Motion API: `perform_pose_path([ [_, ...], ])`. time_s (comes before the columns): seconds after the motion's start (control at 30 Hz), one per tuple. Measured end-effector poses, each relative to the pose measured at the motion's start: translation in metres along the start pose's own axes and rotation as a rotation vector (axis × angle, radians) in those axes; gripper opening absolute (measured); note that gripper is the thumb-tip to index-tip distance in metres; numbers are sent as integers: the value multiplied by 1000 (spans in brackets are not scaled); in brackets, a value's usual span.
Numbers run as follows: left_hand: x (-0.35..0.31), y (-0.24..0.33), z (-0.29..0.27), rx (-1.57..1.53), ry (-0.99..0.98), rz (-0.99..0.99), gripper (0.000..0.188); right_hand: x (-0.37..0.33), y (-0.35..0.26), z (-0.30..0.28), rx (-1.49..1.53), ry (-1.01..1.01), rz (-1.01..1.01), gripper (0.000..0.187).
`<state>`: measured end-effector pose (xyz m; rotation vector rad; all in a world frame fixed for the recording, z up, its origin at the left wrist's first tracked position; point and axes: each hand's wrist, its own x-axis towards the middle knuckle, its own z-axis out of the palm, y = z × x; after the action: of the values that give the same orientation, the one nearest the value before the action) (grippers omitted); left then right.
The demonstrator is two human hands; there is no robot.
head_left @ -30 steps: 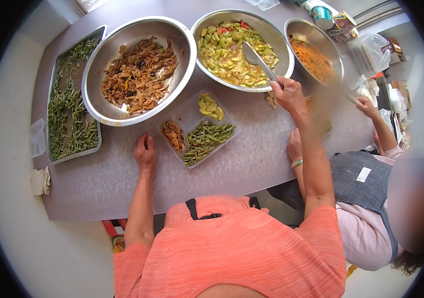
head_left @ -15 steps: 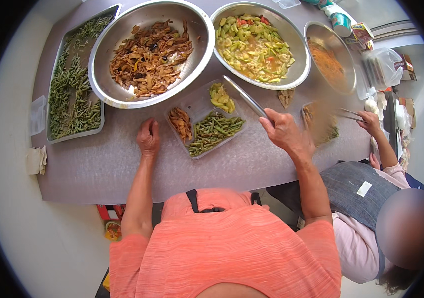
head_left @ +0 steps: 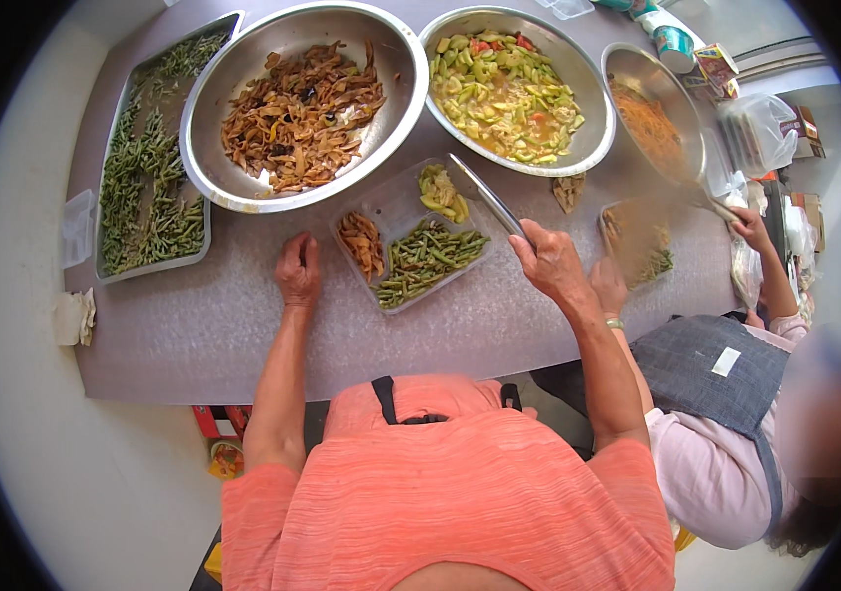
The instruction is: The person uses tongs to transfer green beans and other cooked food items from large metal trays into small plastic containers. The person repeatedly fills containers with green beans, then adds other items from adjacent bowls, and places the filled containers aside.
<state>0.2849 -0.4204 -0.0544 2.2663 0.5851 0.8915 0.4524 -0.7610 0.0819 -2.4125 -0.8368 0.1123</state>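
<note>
My right hand (head_left: 550, 261) grips a pair of metal tongs (head_left: 487, 197), whose tips point up and left toward the bowls. Loosely curled, my left hand (head_left: 298, 271) rests on the table left of a clear compartment tray (head_left: 378, 210) and holds nothing I can see. In that tray lie brown strips (head_left: 361, 243), green bean pieces (head_left: 430, 258) and pale green squash (head_left: 442, 193). Behind it stand a large steel bowl (head_left: 201, 163) of brown slices and a steel bowl (head_left: 578, 165) of squash with bits of red.
A long tray (head_left: 149, 273) of green beans stands at the left. To the right, a co-worker's hand (head_left: 609, 288) is beside another filled tray (head_left: 665, 264); their other hand (head_left: 750, 229) is near a steel bowl (head_left: 701, 158) of orange shreds. A cloth (head_left: 73, 317) hangs at the left edge.
My hands have hardly moved, and the tongs stay above the tray's right side. The co-worker's one hand has come in beside their tray, while the other has moved toward the orange shreds' bowl.
</note>
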Motion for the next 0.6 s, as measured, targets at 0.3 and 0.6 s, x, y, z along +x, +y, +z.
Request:
perform_pose_path([
  [0.3, -29, 40, -2, -342, -287, -466, 31, -10, -22, 18, 106, 38, -22, 20],
  [0.6, -26, 65, -1, -525, -417, -652, 66, -34, -18, 33, 136, 52, 41, 24],
])
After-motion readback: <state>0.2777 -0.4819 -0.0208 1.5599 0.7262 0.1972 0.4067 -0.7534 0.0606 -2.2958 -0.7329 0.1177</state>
